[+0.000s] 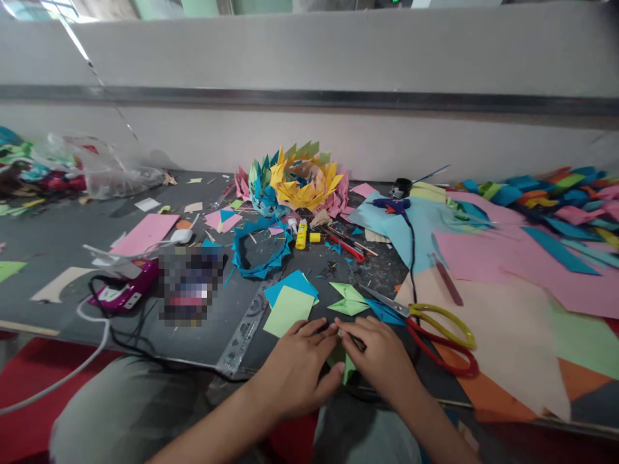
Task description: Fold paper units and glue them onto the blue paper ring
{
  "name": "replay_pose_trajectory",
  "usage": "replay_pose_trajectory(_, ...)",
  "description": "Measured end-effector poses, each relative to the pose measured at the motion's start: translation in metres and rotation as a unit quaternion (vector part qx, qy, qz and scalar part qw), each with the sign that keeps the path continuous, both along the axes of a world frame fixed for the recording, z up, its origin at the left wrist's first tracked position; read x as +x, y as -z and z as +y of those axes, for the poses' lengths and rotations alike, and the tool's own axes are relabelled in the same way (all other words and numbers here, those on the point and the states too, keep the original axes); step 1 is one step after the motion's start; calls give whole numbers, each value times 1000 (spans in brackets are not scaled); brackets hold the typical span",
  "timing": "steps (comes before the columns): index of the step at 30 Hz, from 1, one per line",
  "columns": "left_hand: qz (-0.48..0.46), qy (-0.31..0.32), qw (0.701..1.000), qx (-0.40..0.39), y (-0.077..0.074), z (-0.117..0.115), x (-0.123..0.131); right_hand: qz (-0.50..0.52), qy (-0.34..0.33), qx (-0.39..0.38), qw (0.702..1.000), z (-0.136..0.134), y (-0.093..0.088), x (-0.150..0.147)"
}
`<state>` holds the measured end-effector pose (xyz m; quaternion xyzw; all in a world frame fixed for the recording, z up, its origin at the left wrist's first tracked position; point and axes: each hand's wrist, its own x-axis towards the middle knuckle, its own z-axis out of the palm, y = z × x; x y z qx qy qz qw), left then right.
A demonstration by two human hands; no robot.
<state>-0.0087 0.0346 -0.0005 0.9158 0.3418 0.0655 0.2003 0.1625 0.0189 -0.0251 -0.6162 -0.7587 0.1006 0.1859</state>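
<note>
At the table's near edge my left hand (300, 367) and my right hand (380, 357) press together on a small green paper piece (347, 366), mostly hidden under the fingers. Both hands are closed on it, fingertips meeting. Just beyond lie a folded green paper piece (348, 300), a light green square (289, 310) on a blue square (293, 283), and scissors (435, 325) with yellow and red handles to the right. Further back stands a spiky flower of folded yellow, blue and pink paper (294, 180), with a blue ring of folded pieces (258, 251) in front of it.
A clear ruler (244, 335) lies left of my hands. A glue stick (301, 235), a blue glue gun (394, 205) with black cord, large pink and tan paper sheets (507, 283), a pink device (123, 290) with cables and a plastic bag (113, 171) crowd the dark table (58, 238).
</note>
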Motion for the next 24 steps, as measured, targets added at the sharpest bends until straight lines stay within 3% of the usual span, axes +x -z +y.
replay_pose_trajectory(14, -8, 9, 1000, -29, -9, -1, -22, 62, 26, 18, 998, 1, 7, -3)
replay_pose_trajectory(24, -95, -39, 995, -10, 3, 1, -26, 83, 26, 4, 996, 1, 4, -8)
